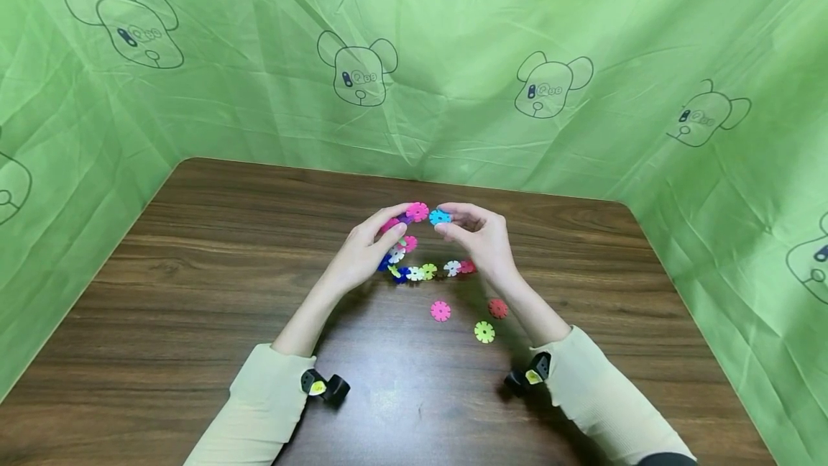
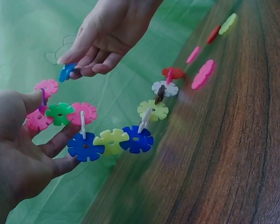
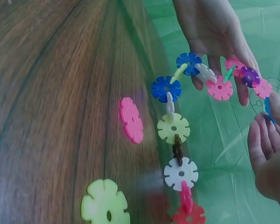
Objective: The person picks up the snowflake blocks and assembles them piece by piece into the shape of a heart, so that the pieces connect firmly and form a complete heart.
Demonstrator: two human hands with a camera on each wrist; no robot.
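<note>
My left hand [image 1: 355, 256] holds one end of a chain of notched plastic discs [image 2: 113, 141], with the thumb and fingers at its pink, purple and green pieces. At that end a pink disc [image 1: 417, 211] sticks out past the fingertips. Between right thumb and fingers, my right hand [image 1: 486, 241] pinches a single light-blue disc [image 1: 440, 217], held close to the pink one with a small gap between them. From the left hand the chain hangs down and curves right through blue, white and yellow pieces to a red disc [image 3: 189, 215].
Three loose discs lie on the brown wooden table [image 1: 213, 293]: a pink disc [image 1: 440, 311], a red disc [image 1: 497, 308] and a yellow-green disc [image 1: 484, 332]. Green cloth [image 1: 446, 142] with printed bear heads hangs around the table's back and sides.
</note>
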